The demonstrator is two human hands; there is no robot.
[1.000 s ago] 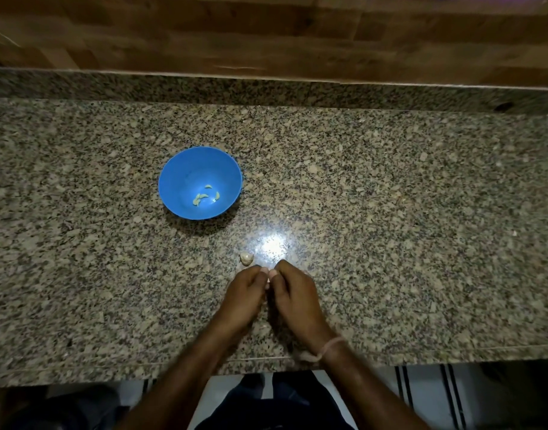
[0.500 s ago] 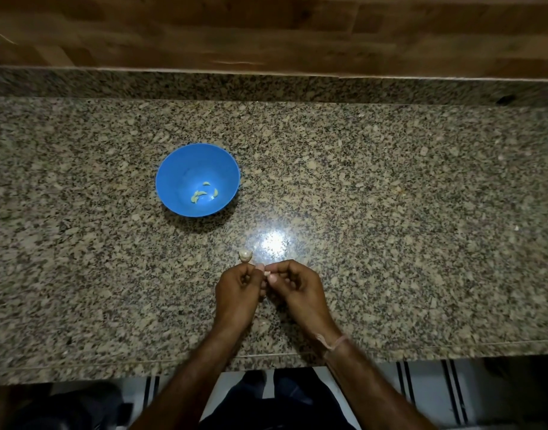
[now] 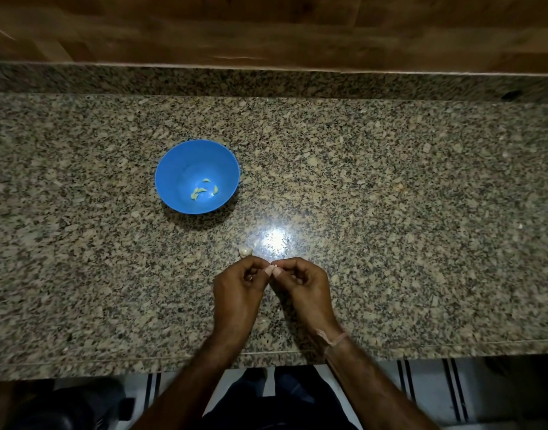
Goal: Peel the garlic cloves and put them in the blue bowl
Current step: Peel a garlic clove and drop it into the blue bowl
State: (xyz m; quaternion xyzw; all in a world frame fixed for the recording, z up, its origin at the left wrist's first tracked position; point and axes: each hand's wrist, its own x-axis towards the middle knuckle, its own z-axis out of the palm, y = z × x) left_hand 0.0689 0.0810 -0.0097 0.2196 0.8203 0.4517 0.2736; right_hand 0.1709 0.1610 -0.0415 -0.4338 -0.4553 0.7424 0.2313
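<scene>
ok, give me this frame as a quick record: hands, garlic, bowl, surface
left hand: pinches held clove at the fingertips
right hand: pinches the same clove from the other side
blue bowl: upright on the counter, beyond and left of the hands
peeled cloves: a few pieces in the bowl
loose clove: on the counter just beyond the left hand
counter: speckled granite

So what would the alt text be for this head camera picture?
A person's left hand and right hand pinch a small pale garlic clove between their fingertips over a speckled granite counter. Another pale clove lies just beyond them; a round blue bowl farther back-left holds a few peeled cloves.
</scene>
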